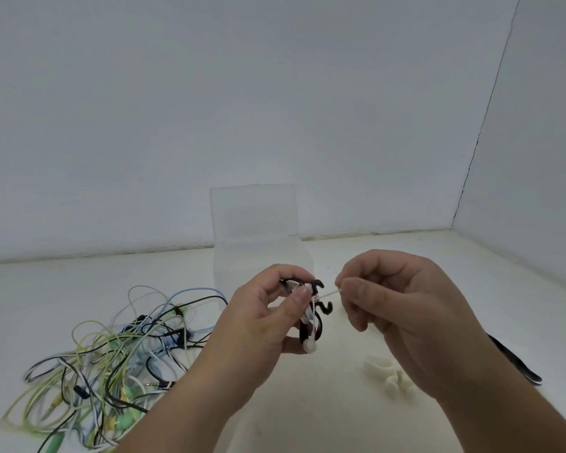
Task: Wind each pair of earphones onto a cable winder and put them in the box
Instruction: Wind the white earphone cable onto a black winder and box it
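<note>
My left hand (258,325) grips a black cable winder (317,305) above the table, with white earphone cable wrapped on it and a white earbud (309,346) hanging below. My right hand (399,308) pinches the free end of the white cable (329,293), pulled taut to the right of the winder. The clear plastic box (258,243) stands open just behind my hands, its lid upright against the wall.
A tangled heap of green, blue, black and white earphones (111,361) lies at the left. A white cable winder (389,376) lies under my right wrist, and a black winder (517,362) shows at the right beside my forearm.
</note>
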Motion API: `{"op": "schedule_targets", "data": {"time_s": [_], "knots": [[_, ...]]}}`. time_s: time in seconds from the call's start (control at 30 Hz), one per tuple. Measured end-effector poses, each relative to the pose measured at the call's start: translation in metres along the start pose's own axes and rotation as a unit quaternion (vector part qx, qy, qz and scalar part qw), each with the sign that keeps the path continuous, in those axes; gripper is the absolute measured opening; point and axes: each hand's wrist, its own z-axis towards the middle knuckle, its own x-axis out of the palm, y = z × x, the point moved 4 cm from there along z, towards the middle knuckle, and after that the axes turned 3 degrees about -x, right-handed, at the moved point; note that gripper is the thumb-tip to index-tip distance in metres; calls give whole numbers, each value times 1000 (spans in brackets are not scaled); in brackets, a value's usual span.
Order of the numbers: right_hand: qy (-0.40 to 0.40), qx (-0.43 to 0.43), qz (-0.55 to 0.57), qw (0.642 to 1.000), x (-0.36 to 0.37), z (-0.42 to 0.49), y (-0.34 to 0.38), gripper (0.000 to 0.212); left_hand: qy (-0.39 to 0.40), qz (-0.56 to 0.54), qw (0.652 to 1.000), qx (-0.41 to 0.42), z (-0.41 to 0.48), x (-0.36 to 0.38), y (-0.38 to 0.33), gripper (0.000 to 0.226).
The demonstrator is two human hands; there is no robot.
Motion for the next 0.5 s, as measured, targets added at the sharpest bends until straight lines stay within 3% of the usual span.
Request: {"op": "schedule_targets", "data": {"time_s": [0.1,0.2,0.33,0.5], "knots": [[-25,6,3,1000,-5,0,-2,6,-2,-1,1000,12,0,0,-2,22],[2,40,-20,999,-1,-1,-2,8,-24,-10,999,31,0,-2,-4,20],[17,74,-187,979,4,-2,-9,16,-55,12,996,68,-3,-3,-12,14],[17,91,-258,962,12,-3,-13,32,-108,165,969,151,-8,-8,-23,12]]}}
